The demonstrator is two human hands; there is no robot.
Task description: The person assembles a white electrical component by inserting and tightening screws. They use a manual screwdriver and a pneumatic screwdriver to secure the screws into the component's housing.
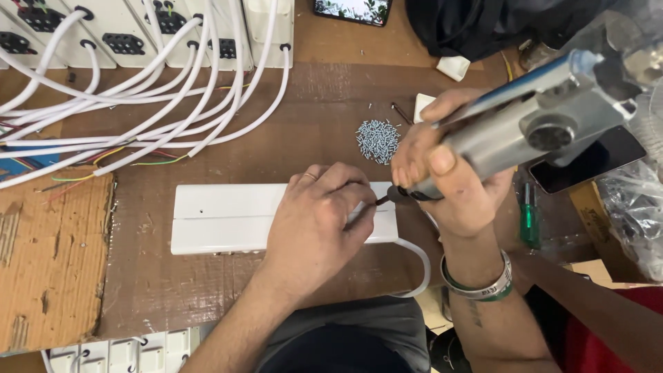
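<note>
A long white plastic casing (221,217) lies flat on the brown workbench, with a white cable (418,266) curving out of its right end. My left hand (314,224) rests on the casing's right part, fingers pinched near the driver's tip; whether it holds a screw I cannot tell. My right hand (445,173) grips a grey powered screwdriver (532,121), whose dark bit (387,198) touches the casing's right end. A pile of small silver screws (378,140) lies just behind the hands.
Several white power strips (124,31) with white cables (138,110) fill the back left. Cardboard (52,262) covers the left edge. A green-handled screwdriver (530,217), a dark phone (590,162) and a plastic bag (635,214) lie on the right. More white strips (117,352) sit at the front.
</note>
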